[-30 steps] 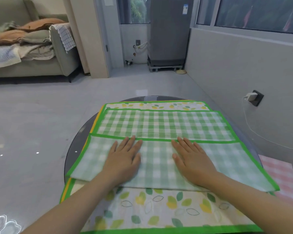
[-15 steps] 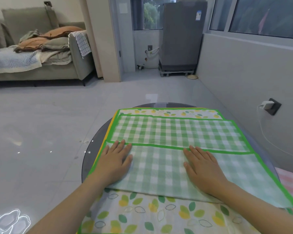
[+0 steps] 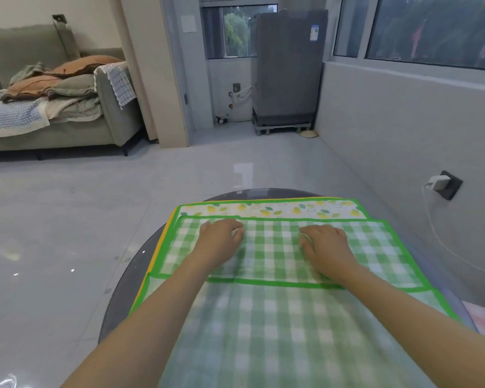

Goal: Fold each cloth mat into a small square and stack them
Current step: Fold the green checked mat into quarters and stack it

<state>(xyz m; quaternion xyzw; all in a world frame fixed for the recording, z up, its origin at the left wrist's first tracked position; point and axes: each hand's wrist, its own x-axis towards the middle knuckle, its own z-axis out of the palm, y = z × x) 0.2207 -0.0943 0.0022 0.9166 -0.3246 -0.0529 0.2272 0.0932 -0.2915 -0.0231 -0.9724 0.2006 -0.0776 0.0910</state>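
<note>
Two hands: left hand (image 3: 221, 242) | right hand (image 3: 326, 247) | both curled, gripping one green checked mat (image 3: 272, 317) | one leaf-print mat (image 3: 263, 210) beneath

Grey sofa (image 3: 67, 130), covered appliance (image 3: 287, 71)

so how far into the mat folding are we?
Early. Done: the near half of the green checked mat is folded up once over itself. In hand: left hand and right hand reach to its far half, fingers curled on the cloth. Left: more folds to a square, then the leaf-print mat beneath; no stack yet.
</note>
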